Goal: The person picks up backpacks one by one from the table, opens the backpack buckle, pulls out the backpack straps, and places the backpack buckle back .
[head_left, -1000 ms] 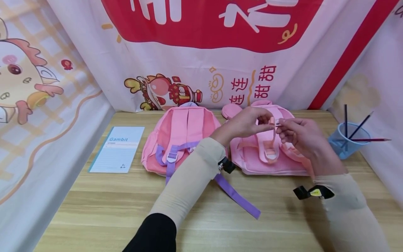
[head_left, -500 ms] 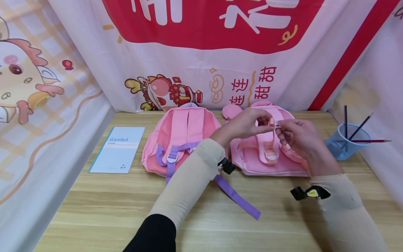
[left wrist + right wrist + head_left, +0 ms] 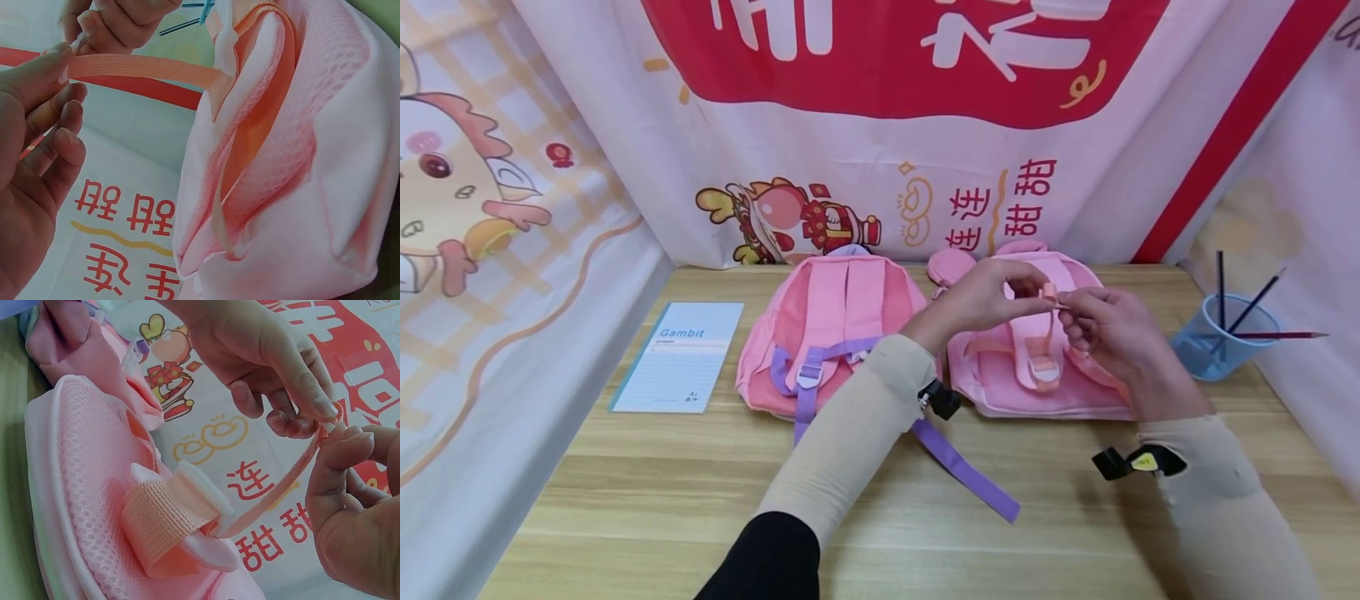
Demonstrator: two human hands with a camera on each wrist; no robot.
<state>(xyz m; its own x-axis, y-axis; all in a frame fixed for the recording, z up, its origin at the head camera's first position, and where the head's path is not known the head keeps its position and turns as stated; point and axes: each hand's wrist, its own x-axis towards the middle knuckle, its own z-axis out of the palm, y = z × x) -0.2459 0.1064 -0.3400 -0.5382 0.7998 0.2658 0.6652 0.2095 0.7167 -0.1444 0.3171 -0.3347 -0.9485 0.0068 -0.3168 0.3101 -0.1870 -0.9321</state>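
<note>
The right-hand pink backpack (image 3: pixel 1000 396) lies on the table with its straps upward. From the white slide buckle (image 3: pixel 1045 377) on its shoulder strap, an orange webbing strap (image 3: pixel 140 67) runs up to both hands. My left hand (image 3: pixel 996 292) pinches that webbing near its free end between thumb and fingers. Close against it, my right hand (image 3: pixel 1112 333) pinches a small white piece (image 3: pixel 329 427) at the webbing's end, mostly hidden by fingertips. In the right wrist view the webbing hangs in a curve between buckle and fingers.
A second pink backpack (image 3: pixel 827 283) with a purple strap (image 3: pixel 966 471) lies to the left, partly behind my left forearm. Further left is a Gambit notebook (image 3: pixel 677 358). A blue cup (image 3: pixel 1225 342) with several pencils stands at the right. A round pink pouch (image 3: pixel 951 267) sits behind.
The right hand and forearm have shifted slightly left, toward the left hand. The small white piece showed between the hands earlier and is now mostly covered by fingers. The left hand stays put.
</note>
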